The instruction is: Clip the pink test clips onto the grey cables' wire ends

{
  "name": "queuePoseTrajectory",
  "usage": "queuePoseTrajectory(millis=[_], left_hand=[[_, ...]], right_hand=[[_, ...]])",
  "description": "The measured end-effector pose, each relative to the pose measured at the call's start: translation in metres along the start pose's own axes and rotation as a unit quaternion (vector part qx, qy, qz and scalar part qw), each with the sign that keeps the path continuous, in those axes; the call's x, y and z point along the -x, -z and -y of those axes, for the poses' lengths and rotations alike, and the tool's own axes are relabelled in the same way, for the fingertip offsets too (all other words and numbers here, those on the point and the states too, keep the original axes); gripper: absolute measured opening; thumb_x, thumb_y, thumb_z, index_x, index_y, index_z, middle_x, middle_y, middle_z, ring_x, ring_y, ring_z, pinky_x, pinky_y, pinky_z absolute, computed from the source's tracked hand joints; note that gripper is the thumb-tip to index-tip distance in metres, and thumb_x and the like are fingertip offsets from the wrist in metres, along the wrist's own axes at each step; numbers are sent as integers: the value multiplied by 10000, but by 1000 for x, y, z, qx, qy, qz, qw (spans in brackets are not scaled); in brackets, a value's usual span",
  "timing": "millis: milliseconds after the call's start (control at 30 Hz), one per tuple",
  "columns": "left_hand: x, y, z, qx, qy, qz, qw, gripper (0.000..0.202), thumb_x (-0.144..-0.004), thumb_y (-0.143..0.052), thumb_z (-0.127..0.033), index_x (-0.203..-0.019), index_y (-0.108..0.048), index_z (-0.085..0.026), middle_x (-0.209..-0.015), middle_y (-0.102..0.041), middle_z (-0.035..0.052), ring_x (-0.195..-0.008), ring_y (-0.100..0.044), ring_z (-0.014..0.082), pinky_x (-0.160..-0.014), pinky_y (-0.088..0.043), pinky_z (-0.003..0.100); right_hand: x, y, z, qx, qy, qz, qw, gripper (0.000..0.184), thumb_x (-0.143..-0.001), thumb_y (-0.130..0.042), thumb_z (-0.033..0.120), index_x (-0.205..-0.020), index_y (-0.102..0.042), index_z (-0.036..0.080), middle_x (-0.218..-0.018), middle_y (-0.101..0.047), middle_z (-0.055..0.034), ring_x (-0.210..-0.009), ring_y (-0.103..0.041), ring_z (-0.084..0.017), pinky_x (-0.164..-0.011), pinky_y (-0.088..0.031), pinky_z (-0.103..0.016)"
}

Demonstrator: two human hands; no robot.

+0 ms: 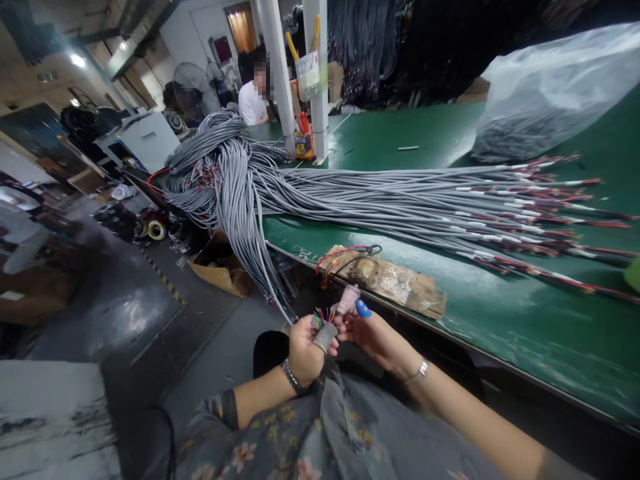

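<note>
Near my lap, my left hand (306,352) is closed around the end of a grey cable, with grey tape or a cover on its thumb. Thin coloured wires (326,316) in green, blue, red and orange fan out above that grip. Right beside them is my right hand (373,337), fingers curled in towards the wires. One of its fingertips wears a blue cover (363,308), another a pinkish wrap (348,300). Whatever lies between the right fingers is too small to make out. A large bundle of grey cables (245,180) hangs over the table edge towards my left hand.
On the green table (525,353), cables stretch right to stripped ends (540,220). A worn wooden block (395,283) with wires lies at the front edge. A plastic bag (550,93) stands at back right. Behind white posts (280,73) sits a person (253,100). A cardboard box (223,270) is below.
</note>
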State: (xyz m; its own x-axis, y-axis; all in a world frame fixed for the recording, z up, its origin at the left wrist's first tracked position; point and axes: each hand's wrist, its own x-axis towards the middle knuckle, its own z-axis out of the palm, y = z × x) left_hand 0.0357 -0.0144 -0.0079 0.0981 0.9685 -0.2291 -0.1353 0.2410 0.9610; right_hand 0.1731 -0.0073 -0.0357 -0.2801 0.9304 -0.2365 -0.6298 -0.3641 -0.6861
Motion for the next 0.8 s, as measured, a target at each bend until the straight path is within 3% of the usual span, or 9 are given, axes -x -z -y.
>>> queuePoseTrajectory(millis=[167,433,567,667,800], left_hand=[[2,6,5,-28,7,19,999,356,-575,-782,-459,-625,-604,-155,-468,-582,-1,-383,-512,92,-388,-421,189],[-1,10,18,-79,92,120,985,310,-530,-793,-373,-611,-580,-164,-452,-587,1,-375,-534,113,-403,-444,215],[-3,9,14,-55,92,99,989,325,-552,-764,-411,-609,-571,-156,-455,-587,8,-378,-538,114,-395,-433,211],[-4,8,12,-23,71,56,996,360,-563,-749,-455,-595,-550,-157,-455,-585,7,-368,-529,112,-394,-426,214],[-5,7,14,3,53,26,998,405,-552,-754,-501,-609,-548,-157,-464,-586,1,-375,-526,110,-411,-435,222]], right_hand=[[11,-2,3,112,20,-12,993,295,-603,-827,416,-702,-685,177,-637,-617,4,-567,-501,-110,-559,-405,-248],[14,-8,6,255,71,4,964,287,-650,-770,456,-659,-668,188,-616,-629,1,-576,-524,-140,-598,-430,-288],[18,-3,9,276,115,-29,954,275,-665,-752,468,-685,-684,202,-656,-645,-13,-618,-540,-164,-633,-442,-305],[21,4,6,269,139,-95,948,318,-641,-758,510,-706,-680,209,-700,-640,-16,-668,-543,-170,-671,-449,-308],[21,6,-4,214,67,-102,969,434,-595,-763,577,-767,-649,195,-676,-608,1,-589,-501,-130,-582,-425,-278]])
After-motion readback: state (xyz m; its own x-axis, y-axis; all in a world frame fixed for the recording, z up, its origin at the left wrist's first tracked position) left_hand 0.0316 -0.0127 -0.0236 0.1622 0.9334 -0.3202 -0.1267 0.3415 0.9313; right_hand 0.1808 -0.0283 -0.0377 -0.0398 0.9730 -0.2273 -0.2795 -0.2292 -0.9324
